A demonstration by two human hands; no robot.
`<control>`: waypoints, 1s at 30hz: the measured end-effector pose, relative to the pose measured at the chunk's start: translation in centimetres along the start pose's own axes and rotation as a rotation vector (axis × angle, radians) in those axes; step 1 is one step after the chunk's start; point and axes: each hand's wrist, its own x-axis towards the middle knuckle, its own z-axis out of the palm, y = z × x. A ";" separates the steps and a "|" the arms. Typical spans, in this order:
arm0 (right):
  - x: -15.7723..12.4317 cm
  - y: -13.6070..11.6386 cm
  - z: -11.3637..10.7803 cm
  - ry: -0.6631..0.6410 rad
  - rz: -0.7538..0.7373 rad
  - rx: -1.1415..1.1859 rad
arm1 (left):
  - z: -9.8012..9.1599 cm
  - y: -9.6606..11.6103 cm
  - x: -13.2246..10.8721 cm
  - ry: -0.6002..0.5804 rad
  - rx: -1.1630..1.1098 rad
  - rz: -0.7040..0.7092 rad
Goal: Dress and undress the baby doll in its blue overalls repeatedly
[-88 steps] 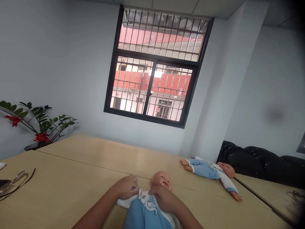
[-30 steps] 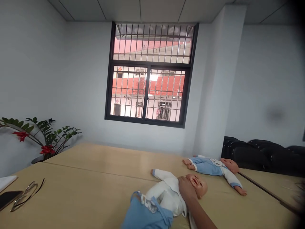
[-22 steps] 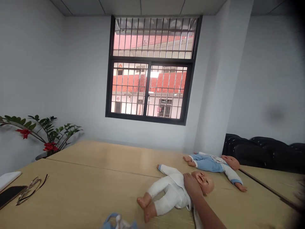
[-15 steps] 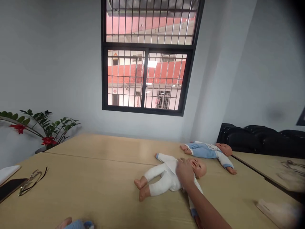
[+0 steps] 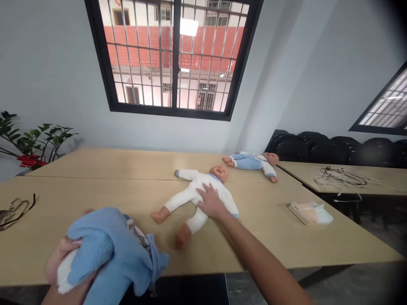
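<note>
A baby doll in white clothes (image 5: 193, 194) lies on its back on the wooden table (image 5: 95, 199), head toward the far side. My right hand (image 5: 210, 202) rests flat on the doll's belly, fingers stretched out. My left hand (image 5: 59, 264) is closed around a bunched light-blue baby garment (image 5: 111, 250) at the table's near edge. A second doll in a blue and white outfit (image 5: 252, 162) lies farther back on the same table.
A tissue pack (image 5: 310, 212) lies at the right of the table. Glasses (image 5: 14, 207) sit at the left edge. Cables (image 5: 341, 178) lie on a neighbouring table, with black chairs (image 5: 318, 146) behind. A potted plant (image 5: 34, 144) stands at the left.
The blue garment has come off the doll, and my left hand has lifted it toward me. My right hand has shifted from the doll's neck to its belly. The view has tilted down.
</note>
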 end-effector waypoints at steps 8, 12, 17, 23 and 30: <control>-5.4 -3.3 0.8 0.476 -0.323 0.122 | 9.0 3.5 3.7 -0.125 -0.451 0.220; -12.0 -8.5 3.3 0.849 -0.734 0.262 | 13.9 3.1 3.9 -0.136 -0.494 0.305; -13.7 -13.5 4.6 0.916 -0.644 0.082 | 17.3 0.8 3.8 -0.122 -0.523 0.236; -8.1 -10.0 1.6 0.903 -0.378 0.046 | 18.7 -0.8 4.4 -0.182 -0.499 0.148; -3.5 -3.1 -1.3 0.633 -0.230 0.375 | 19.0 -2.2 8.8 -0.283 -0.341 -0.016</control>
